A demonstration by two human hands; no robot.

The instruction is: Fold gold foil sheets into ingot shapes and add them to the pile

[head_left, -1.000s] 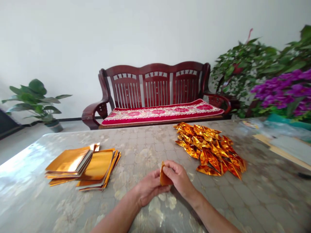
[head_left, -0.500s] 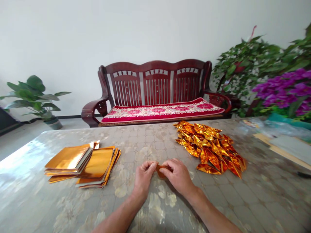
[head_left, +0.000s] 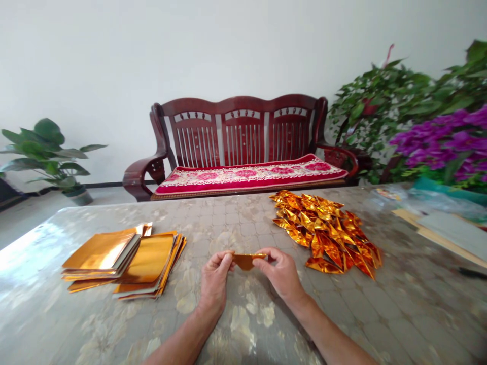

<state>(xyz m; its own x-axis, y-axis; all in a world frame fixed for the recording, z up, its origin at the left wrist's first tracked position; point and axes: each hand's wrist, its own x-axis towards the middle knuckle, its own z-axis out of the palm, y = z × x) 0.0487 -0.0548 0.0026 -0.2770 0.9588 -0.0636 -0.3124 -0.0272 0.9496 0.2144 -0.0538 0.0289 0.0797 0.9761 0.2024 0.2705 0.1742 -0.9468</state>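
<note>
Between my two hands is a folded piece of gold foil paper [head_left: 245, 261], held level with its lower edge bulging downward. My left hand [head_left: 216, 278] pinches its left end between thumb and fingers. At the opposite end, my right hand [head_left: 280, 274] has it pinched the same way. To the left lie stacks of flat gold foil sheets [head_left: 152, 259], some with grey undersides showing. On the right, beyond my right hand, is a heap of folded, pointed gold foil pieces [head_left: 323, 230].
Everything lies on a table [head_left: 228, 223] with a floral, tiled-pattern cover. Clear plastic and flat boards [head_left: 449, 228] rest at the right edge, near purple flowers [head_left: 441, 139]. A dark wooden bench [head_left: 243, 134] stands behind, with a potted plant [head_left: 57, 157] at the left.
My hands have moved apart, the left one shifting left, so more of the folded foil paper shows between them. The view has shifted slightly.
</note>
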